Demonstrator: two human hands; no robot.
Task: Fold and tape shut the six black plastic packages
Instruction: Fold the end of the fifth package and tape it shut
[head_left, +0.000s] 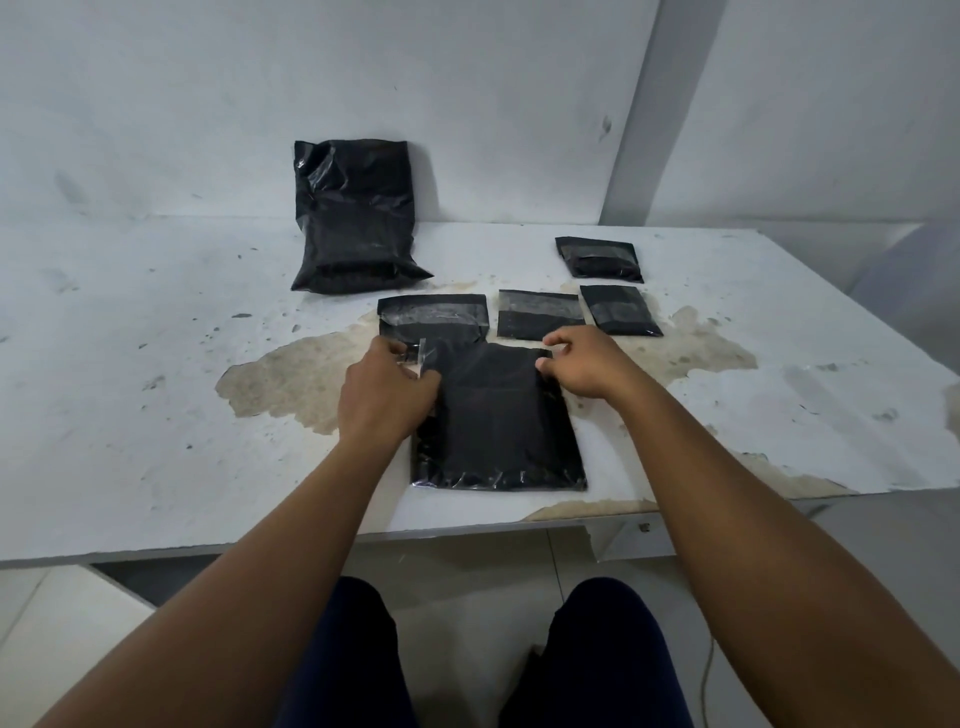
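Observation:
A black plastic package (498, 426) lies flat near the table's front edge. My left hand (382, 397) pinches its far left corner, where a clear strip of tape or flap sticks up. My right hand (582, 364) pinches the far right corner. Beyond it lie three folded, taped packages in a row: one wide (432, 314), one middle (540, 314), one right (621, 309). A fourth small taped package (598, 258) sits further back right. A large black package (356, 218) leans against the wall.
The white table (130, 395) has a worn brown stain (291, 384) around the work spot and a chipped front edge. A white wall stands right behind the table. My knees show below the table edge.

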